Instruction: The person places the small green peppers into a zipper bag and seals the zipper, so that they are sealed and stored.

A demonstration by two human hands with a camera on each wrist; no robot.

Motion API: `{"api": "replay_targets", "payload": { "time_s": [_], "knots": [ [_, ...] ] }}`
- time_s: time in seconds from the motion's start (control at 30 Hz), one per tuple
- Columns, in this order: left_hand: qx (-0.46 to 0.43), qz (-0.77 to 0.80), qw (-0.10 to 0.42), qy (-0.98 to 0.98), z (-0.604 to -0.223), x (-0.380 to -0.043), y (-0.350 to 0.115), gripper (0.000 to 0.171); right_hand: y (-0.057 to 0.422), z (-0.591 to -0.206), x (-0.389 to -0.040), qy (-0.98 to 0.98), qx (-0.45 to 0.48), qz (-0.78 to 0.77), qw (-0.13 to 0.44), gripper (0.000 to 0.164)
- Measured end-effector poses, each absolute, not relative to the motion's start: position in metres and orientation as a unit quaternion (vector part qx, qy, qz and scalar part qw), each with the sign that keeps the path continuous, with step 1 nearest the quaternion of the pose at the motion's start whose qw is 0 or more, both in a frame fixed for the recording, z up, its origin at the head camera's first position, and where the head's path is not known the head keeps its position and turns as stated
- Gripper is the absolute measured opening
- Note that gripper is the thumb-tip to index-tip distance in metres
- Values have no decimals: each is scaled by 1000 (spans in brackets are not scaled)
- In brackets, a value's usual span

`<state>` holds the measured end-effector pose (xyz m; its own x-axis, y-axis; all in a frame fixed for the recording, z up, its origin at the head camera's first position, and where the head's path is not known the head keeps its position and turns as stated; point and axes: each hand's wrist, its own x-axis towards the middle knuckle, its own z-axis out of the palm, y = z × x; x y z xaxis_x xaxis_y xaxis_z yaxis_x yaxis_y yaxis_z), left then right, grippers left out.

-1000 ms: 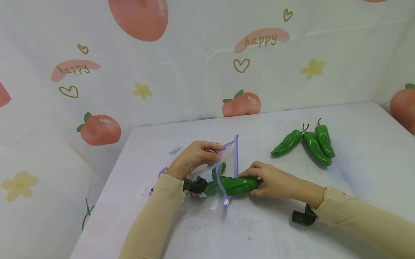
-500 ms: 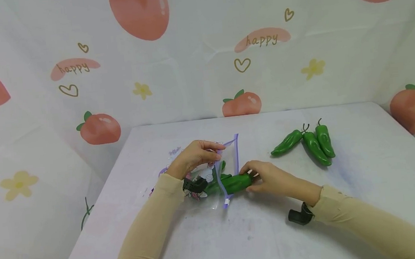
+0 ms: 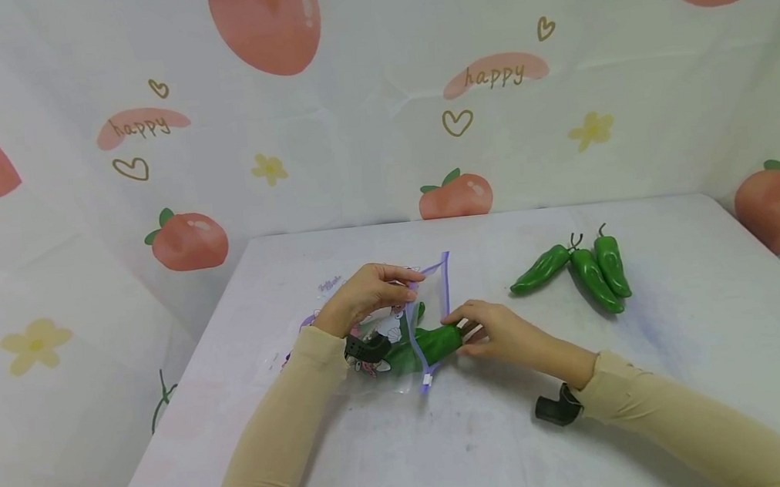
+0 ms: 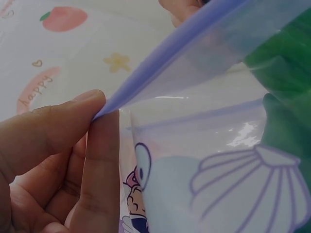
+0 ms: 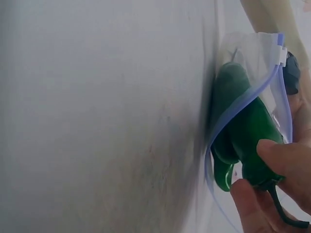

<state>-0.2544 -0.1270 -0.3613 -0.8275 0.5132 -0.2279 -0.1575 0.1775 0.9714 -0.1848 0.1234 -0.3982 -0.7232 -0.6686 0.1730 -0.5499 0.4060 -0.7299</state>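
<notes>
My left hand (image 3: 367,298) pinches the purple upper edge of a clear zip bag (image 3: 446,289) between thumb and fingers, keeping its mouth spread apart. With my right hand (image 3: 509,335) I hold a large green pepper (image 3: 442,341) near its stem end, thumb on one side and fingers on the other. Most of this pepper is inside the bag; its dark stem (image 5: 278,206) sticks out past my fingers in the right wrist view. Another green pepper (image 5: 222,145) lies in the bag beside it. A white slider (image 5: 282,56) sits at one end of the purple seal.
Three green peppers with thin stems, among them a left one (image 3: 540,270) and a right one (image 3: 612,266), lie at the back right of the white table (image 3: 450,455). A patterned cloth (image 3: 367,137) hangs behind and around the table. Dark camera mounts sit on both wrists.
My right hand has moved left, pushing the green pepper farther into the bag, so less of it shows outside the purple edge. My left hand holds the edge in the same place.
</notes>
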Motion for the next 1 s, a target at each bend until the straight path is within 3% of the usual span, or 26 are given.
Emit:
{"api": "replay_targets", "payload": {
  "time_s": [0.3,1.0],
  "knots": [
    [128,632,265,717,-362,-255,-127,41,121,-401,-185,821,-352,-436,113,35],
    [130,628,263,721,-359,-255,-125,41,102,-409,-187,818,-357,-438,109,29]
  ]
}}
